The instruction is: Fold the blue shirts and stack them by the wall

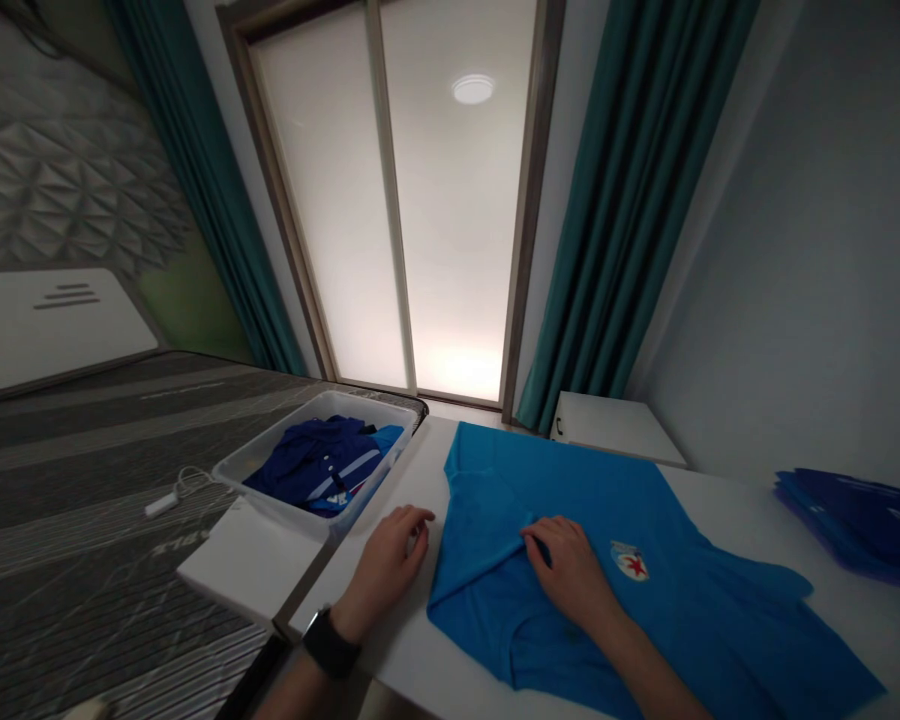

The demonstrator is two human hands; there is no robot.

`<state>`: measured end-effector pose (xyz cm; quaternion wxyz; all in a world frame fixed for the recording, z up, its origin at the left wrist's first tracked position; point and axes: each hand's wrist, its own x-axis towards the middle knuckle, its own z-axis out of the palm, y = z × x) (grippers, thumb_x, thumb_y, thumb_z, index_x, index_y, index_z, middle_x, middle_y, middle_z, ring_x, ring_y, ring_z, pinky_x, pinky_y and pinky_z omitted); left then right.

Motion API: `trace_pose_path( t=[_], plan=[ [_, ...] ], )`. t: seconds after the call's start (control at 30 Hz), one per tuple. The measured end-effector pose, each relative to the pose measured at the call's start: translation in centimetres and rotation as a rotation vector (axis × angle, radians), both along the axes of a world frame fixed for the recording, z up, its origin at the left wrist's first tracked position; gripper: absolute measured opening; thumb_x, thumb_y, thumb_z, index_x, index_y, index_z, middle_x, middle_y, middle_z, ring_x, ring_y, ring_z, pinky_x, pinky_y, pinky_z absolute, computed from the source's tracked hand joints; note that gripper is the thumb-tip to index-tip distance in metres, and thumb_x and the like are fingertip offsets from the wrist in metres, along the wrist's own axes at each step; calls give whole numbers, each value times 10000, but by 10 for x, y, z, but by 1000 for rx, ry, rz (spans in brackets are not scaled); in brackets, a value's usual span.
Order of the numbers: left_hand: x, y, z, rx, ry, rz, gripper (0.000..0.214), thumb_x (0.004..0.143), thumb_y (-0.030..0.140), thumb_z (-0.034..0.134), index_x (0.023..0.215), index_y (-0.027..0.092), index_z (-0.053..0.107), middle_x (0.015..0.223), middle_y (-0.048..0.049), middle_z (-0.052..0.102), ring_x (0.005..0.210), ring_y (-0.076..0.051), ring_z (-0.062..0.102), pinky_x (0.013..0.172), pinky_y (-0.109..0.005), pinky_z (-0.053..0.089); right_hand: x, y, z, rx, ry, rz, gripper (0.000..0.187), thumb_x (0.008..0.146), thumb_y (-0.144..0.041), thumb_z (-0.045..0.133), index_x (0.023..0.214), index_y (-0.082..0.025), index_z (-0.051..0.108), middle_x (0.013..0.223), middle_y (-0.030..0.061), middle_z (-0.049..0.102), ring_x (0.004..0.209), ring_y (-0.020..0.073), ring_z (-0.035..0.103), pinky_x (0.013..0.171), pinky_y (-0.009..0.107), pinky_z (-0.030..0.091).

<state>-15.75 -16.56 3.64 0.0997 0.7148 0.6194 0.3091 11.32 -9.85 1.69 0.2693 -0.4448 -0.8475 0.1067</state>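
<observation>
A bright blue polo shirt [615,520] with a star badge lies spread across the white table [420,480]. My right hand [570,570] rests on the shirt near its collar, fingers curled and pinching a fold of the cloth. My left hand [386,570], with a dark watch at the wrist, lies on the bare tabletop just left of the shirt's edge, fingers loosely bent with nothing visible in them.
A clear plastic bin [270,495] holding dark blue clothes sits at the table's left. A stack of folded dark blue garments [855,525] lies at the far right. A bed [82,500] with a white cable stands left. Curtains and a frosted door are behind.
</observation>
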Motion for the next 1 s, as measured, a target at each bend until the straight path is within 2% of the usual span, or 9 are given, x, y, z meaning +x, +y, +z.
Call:
trace_pose_path(
  t=[0.13,0.23,0.37,0.53,0.77,1.0],
  plan=[
    [-6,51,-1,31,-27,-127,333,923,144,375,1129,201,630,1105,-88,667,1022,-214,610,916,-359,477,0,1,-1,-3,12,12,308,970,-231,394,962,-220,702,941,65,703,930,232,620,897,412,419],
    [-9,90,-3,11,-70,-128,370,895,106,387,1160,196,628,1180,-83,649,1075,-209,597,940,-351,478,0,1,-1,-19,29,26,328,981,-243,375,990,-218,702,943,73,703,923,232,618,893,414,426],
    [-11,123,-9,-37,-60,-103,344,869,114,436,1135,178,645,1127,-76,673,937,-193,628,885,-330,495,-1,-1,1,-40,43,26,313,975,-232,387,992,-222,699,944,69,700,933,234,619,916,428,422],
    [-7,125,-18,-75,-40,-38,316,862,123,443,1068,186,674,1022,-49,703,855,-181,631,824,-316,483,-2,-2,3,-82,50,29,301,971,-219,398,1008,-225,697,956,66,695,946,236,615,937,446,418],
    [-7,121,-19,-83,53,-6,233,890,224,506,1037,212,685,1009,-45,673,949,-217,608,874,-364,404,1,2,-3,-122,87,23,359,991,-262,351,1085,-233,697,1003,84,697,961,253,617,879,437,469],
    [-6,122,-22,-69,142,11,251,926,196,467,1043,215,688,1025,-56,657,976,-217,604,868,-361,359,2,3,-7,-45,83,-40,357,989,-248,359,1132,-229,686,1075,88,682,1015,256,609,933,451,436]
  ],
)
